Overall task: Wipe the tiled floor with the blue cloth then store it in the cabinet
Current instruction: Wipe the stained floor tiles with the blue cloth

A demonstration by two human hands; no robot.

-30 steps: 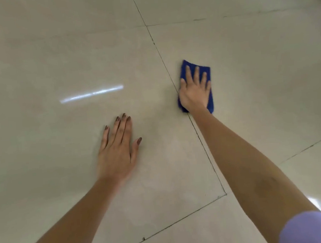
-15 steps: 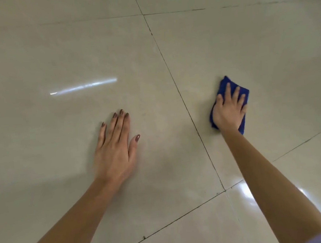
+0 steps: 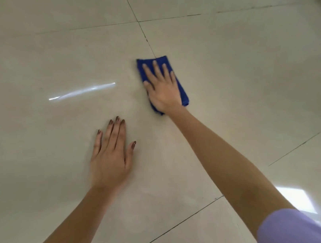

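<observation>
While right hand (image 3: 163,90), fingers straight, covers most of blue cloth (image 3: 183,94) | left hand (image 3: 110,159) blurred, apparently flat on floor (image 3: 247,77)

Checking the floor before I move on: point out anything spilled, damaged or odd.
Nothing stands out. The right hand presses the folded blue cloth flat on the tiled floor; the left hand rests flat nearby.

Right hand (image 3: 163,91) slid blue cloth (image 3: 182,93) leftward, back onto grout line (image 3: 146,39).
</observation>
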